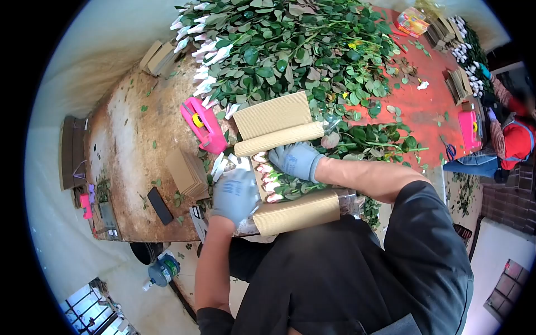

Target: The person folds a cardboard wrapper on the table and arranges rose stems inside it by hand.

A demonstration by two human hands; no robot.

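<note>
Pink-white rosebuds (272, 184) with green stems lie in a row on corrugated cardboard in front of me. My right hand (295, 160), in a grey glove, rests on the upper buds and leaves, its fingers pointing left beside a cardboard roll (279, 138). On the left side of the buds is my left hand (235, 195), also gloved in grey, at the cardboard's edge; its fingers are smeared by motion. White strips (219, 166) lie just above it. Nearest my body, a folded cardboard flap (297, 213) has clear plastic at its right end.
A large pile of leafy rose stems (301, 50) covers the table's far side. A pink tool (204, 125), cardboard sheets (188, 174) and a black phone (160, 205) lie to the left. Scissors (448, 148) lie at the right, near a co-worker in red (516, 142).
</note>
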